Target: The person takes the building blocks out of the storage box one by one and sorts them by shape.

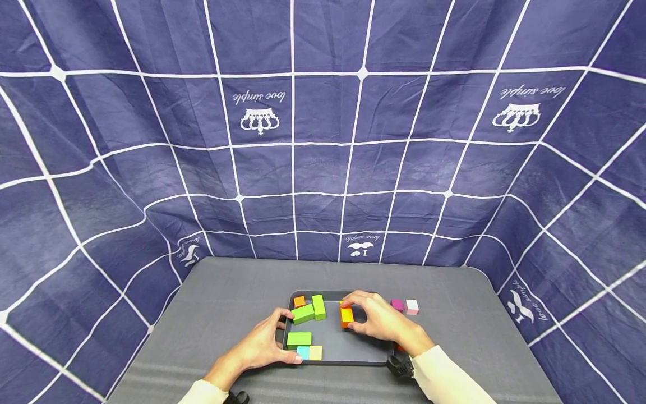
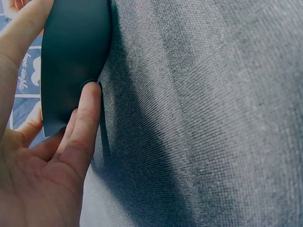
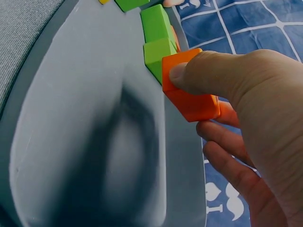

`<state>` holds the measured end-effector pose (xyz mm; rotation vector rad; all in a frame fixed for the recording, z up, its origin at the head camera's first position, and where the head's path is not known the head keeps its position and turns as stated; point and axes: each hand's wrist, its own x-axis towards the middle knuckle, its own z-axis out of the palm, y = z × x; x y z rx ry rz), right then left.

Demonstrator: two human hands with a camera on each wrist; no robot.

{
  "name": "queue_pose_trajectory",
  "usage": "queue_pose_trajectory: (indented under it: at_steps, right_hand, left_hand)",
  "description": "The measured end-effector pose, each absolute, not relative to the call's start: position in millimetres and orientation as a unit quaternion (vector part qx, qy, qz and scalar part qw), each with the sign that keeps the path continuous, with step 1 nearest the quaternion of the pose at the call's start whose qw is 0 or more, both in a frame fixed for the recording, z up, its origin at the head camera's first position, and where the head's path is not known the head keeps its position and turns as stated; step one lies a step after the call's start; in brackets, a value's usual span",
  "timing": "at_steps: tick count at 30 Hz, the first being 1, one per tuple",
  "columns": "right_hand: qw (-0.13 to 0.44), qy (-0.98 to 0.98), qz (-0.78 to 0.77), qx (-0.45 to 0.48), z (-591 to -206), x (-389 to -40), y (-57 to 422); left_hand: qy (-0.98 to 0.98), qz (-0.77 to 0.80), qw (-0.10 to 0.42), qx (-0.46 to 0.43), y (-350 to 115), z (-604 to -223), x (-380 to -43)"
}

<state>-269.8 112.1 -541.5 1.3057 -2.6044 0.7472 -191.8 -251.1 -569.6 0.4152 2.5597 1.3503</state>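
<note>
Over the tray (image 1: 360, 343), held by the left grip (image 1: 262, 339) short of the worktop (image 1: 227, 292)'s far edge, an orange block (image 1: 346, 317) was pinched by the right grip (image 1: 379, 317); a drop was risked by any slackening.

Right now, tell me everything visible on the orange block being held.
The orange block is a plain oblong with flat faces and crisp edges; its top looks yellower in the head view. The surface looks smooth; wood or plastic, I can't tell. The right hand pinches it between thumb and fingers, over the bare floor of the gray tray. It appears raised off that floor.
</note>
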Motion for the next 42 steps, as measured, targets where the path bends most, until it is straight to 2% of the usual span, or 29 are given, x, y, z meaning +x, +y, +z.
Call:
queue_pose_trajectory:
  at_steps: [23, 42]
  right_hand:
    - [0.091, -0.867, 0.256, 0.417, -537, -257, 148]
    - [0.144, -0.866, 0.239, 0.414, -540, -247, 193]
  left_hand:
    - [0.868, 0.464, 0.104, 0.145, -252, -571, -192]
    - [0.871, 0.457, 0.108, 0.142, -252, -572, -194]
